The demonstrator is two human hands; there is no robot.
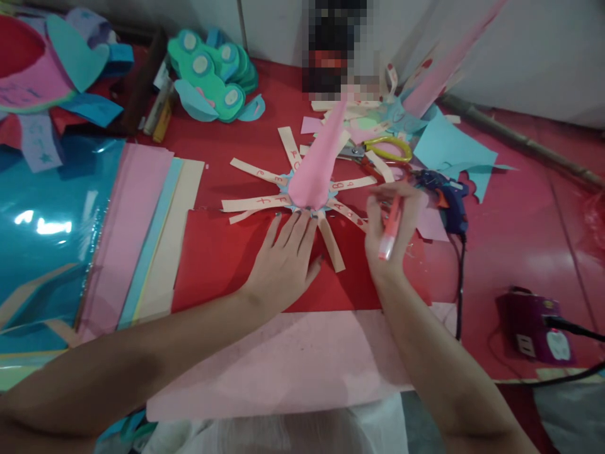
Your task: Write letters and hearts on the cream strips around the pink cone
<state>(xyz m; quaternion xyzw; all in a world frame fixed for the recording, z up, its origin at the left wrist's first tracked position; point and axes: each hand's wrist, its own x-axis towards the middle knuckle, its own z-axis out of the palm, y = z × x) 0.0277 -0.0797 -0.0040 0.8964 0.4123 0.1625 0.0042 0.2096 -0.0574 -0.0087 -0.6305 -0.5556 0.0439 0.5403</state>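
Near edge: pink sheet (pixel 283 359) below the person's forearms, red sheet (pixel 354 284) just beyond it. Left hand (pixel 285 255) rests palm down, fingers slightly parted, nothing pinched; fingertips touch the near foot of the pink paper cone (pixel 314 167). Right hand (pixel 401 228) is curled, pinching a red marker (pixel 391 230) between thumb and fingers, off to the right of the cone. Which end of the marker is the writing one, cannot tell.

Key relation: cone lies left and slightly far of the marker grip, directly far of the left hand, which is the nearer. Cone's long axis runs from foot to a tip leaning far and a little right. Lettered strips spread from its blue base (pixel 283 183); the A strip (pixel 348 215) points near-right, toward the right hand. A strip with no lettering seen (pixel 333 244) lies between the hands.

Farther: glue gun (pixel 454 205) to the right, scissors (pixel 362 149) past the cone, green paper cutouts (pixel 217 79) far left
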